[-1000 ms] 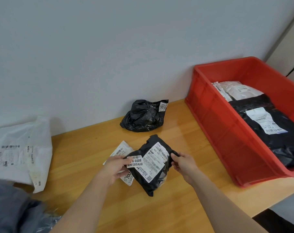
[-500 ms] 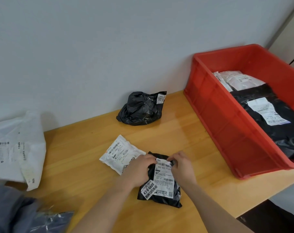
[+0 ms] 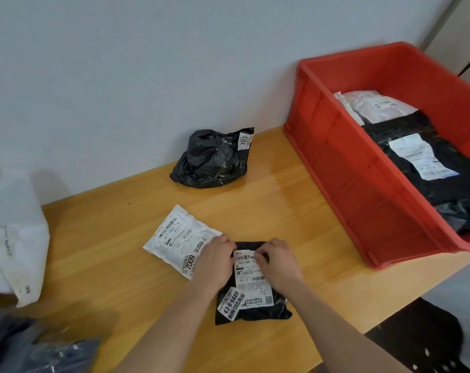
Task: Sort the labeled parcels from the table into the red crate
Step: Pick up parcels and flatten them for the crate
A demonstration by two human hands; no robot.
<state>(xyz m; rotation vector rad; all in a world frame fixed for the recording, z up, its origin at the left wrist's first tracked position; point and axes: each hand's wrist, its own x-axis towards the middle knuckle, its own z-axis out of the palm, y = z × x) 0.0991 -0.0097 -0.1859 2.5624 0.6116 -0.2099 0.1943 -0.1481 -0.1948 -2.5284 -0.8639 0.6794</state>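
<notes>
The one wide-angle camera rides on my head, looking forward and down at the light wooden table (image 3: 269, 200) from close above, toward the pale wall (image 3: 147, 76) behind it.

Crate (image 3: 344, 168) red – parcel (image 3: 251, 305) black, white barcoded label (image 3: 251, 281) – table (image 3: 107, 238) yellow wood.

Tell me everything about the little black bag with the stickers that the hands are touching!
The small black plastic parcel looks soft and slightly crinkled. It lies flat on the wooden table, near the front edge. A long white shipping label with barcodes covers its top, and a smaller white sticker reading 43-6-6609 sits tilted at its lower left. The left hand and the right hand both grip its far end. Its left side meets or overlaps a white padded parcel.
</notes>
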